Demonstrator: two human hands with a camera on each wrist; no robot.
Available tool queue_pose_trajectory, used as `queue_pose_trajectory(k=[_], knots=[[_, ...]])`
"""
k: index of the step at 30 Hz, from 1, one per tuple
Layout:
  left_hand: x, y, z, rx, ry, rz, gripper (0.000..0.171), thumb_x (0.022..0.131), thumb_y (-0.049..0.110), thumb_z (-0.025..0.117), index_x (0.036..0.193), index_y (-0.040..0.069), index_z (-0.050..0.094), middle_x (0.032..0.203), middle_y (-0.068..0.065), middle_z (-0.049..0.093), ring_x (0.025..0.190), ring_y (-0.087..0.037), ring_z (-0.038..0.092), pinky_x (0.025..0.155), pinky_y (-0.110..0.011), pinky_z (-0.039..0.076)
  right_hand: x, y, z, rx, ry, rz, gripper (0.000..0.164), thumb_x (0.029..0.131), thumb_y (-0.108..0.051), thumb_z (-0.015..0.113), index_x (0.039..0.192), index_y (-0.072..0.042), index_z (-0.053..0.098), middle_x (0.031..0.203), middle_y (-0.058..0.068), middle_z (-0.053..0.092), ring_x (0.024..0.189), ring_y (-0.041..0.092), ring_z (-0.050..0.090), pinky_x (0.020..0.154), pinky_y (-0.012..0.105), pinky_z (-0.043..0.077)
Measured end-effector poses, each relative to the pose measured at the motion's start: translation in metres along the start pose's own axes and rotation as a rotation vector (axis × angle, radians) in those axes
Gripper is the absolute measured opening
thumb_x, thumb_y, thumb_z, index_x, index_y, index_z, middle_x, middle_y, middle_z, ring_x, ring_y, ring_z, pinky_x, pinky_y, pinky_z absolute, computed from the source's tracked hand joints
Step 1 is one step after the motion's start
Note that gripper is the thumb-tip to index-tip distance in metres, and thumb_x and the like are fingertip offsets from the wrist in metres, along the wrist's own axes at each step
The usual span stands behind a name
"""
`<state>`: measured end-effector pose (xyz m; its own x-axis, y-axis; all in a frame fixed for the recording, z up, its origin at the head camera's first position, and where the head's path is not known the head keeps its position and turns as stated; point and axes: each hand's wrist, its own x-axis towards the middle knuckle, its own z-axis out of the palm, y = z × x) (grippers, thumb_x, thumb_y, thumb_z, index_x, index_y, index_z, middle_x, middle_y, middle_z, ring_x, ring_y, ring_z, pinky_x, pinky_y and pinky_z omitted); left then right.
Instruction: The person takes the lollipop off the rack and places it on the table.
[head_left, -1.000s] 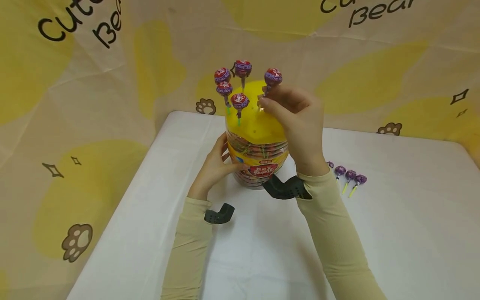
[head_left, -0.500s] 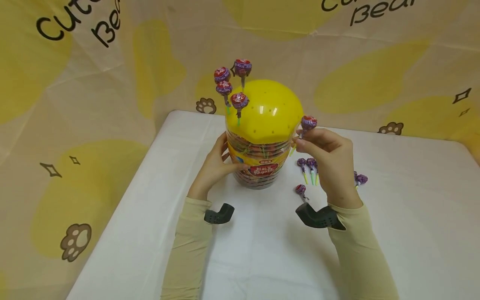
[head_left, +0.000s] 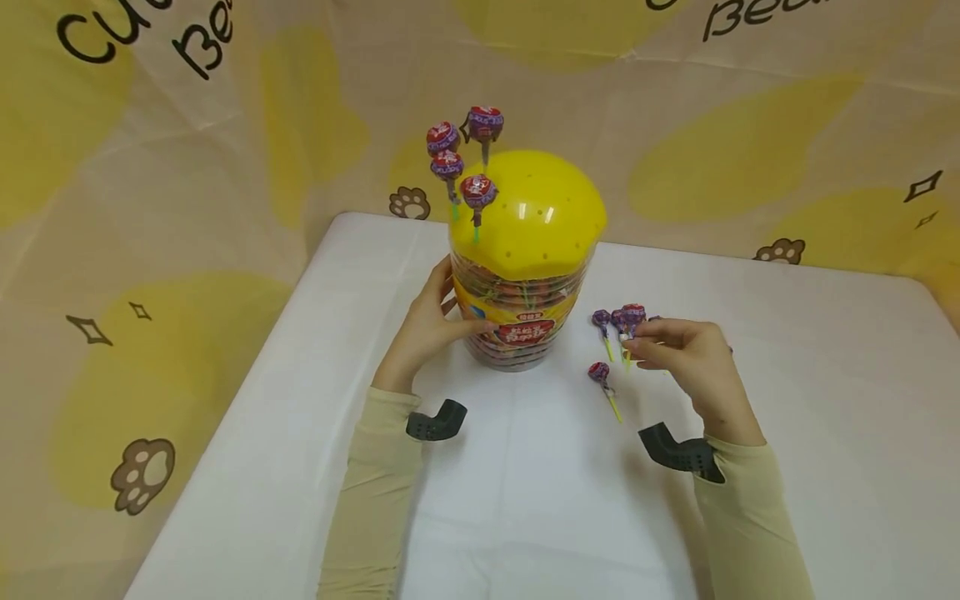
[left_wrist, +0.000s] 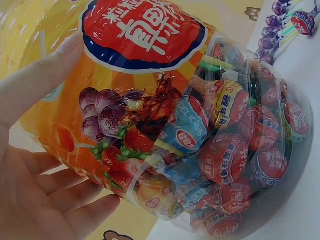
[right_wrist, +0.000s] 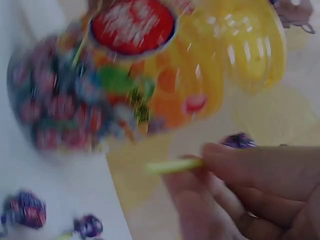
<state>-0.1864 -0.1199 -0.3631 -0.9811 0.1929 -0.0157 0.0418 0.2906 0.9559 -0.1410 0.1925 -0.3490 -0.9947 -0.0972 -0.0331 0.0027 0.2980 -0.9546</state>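
A clear ribbed jar (head_left: 525,333) full of wrapped candies stands on the table, topped by a yellow domed lid (head_left: 547,208) dotted with small holes. Several purple-and-red lollipops (head_left: 478,192) stick up from the lid's left side. My left hand (head_left: 420,337) grips the jar's left side, thumb across the front near the red label. In the left wrist view its fingers (left_wrist: 75,192) curve round underneath the fruit-printed wrap. Beside the jar, my right hand (head_left: 701,362) pinches a lollipop (head_left: 633,313) by its upper stick, the yellow stick (right_wrist: 175,166) pointing out past the fingertips.
Loose lollipops lie on the white table (head_left: 525,500) right of the jar. A single lollipop (head_left: 598,372) is nearest me, another (head_left: 602,318) lies closer to the jar, and more are partly hidden by my right hand. A patterned yellow cloth (head_left: 712,150) hangs behind.
My right hand has drawn the lollipop away from the lid, down and to the right, to just above the loose ones. The left hand keeps its grip on the jar.
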Motion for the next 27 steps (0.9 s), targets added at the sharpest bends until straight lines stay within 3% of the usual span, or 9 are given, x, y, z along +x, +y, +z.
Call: queue_pose_trajectory(k=[3, 6, 10, 17, 27], knots=[[0.002, 0.0, 0.0, 0.004, -0.006, 0.002, 0.103, 0.074, 0.017, 0.082, 0.151, 0.014, 0.014, 0.154, -0.004, 0.022, 0.14, -0.022, 0.022, 0.112, -0.038, 0.028, 0.002, 0.006, -0.006, -0.167, -0.108, 0.09, 0.028, 0.088, -0.007, 0.065, 0.104, 0.016, 0.062, 0.086, 0.01, 0.07, 0.074, 0.014, 0.068, 0.07, 0.024, 0.057], [0.003, 0.0, -0.001, 0.002, -0.007, 0.001, 0.103, 0.074, 0.017, 0.082, 0.151, 0.014, 0.015, 0.154, -0.004, 0.022, 0.14, -0.022, 0.022, 0.113, -0.037, 0.027, 0.007, 0.015, -0.008, -0.24, -0.2, 0.143, 0.027, 0.087, -0.005, 0.065, 0.103, 0.016, 0.063, 0.088, 0.017, 0.07, 0.073, 0.014, 0.067, 0.069, 0.025, 0.057], [0.002, 0.0, -0.001, 0.002, -0.008, -0.003, 0.103, 0.074, 0.017, 0.082, 0.151, 0.014, 0.014, 0.154, -0.004, 0.022, 0.14, -0.022, 0.022, 0.113, -0.038, 0.027, 0.013, 0.03, -0.009, -0.303, -0.27, 0.189, 0.023, 0.085, -0.004, 0.067, 0.098, 0.015, 0.065, 0.084, 0.015, 0.07, 0.069, 0.012, 0.065, 0.065, 0.025, 0.057], [0.001, 0.0, 0.0, 0.013, -0.001, -0.017, 0.102, 0.074, 0.017, 0.081, 0.151, 0.012, 0.014, 0.154, -0.006, 0.022, 0.14, -0.023, 0.023, 0.112, -0.038, 0.028, 0.017, 0.047, -0.011, -0.321, -0.313, 0.249, 0.018, 0.082, -0.002, 0.068, 0.092, 0.013, 0.067, 0.075, 0.008, 0.069, 0.062, 0.009, 0.062, 0.058, 0.022, 0.055], [0.002, -0.001, -0.001, 0.005, -0.002, -0.002, 0.104, 0.073, 0.017, 0.082, 0.151, 0.013, 0.014, 0.154, -0.006, 0.023, 0.14, -0.023, 0.023, 0.112, -0.039, 0.028, 0.018, 0.053, -0.009, -0.352, -0.311, 0.281, 0.016, 0.082, -0.006, 0.069, 0.087, 0.009, 0.069, 0.068, 0.004, 0.067, 0.06, 0.01, 0.062, 0.058, 0.023, 0.055]])
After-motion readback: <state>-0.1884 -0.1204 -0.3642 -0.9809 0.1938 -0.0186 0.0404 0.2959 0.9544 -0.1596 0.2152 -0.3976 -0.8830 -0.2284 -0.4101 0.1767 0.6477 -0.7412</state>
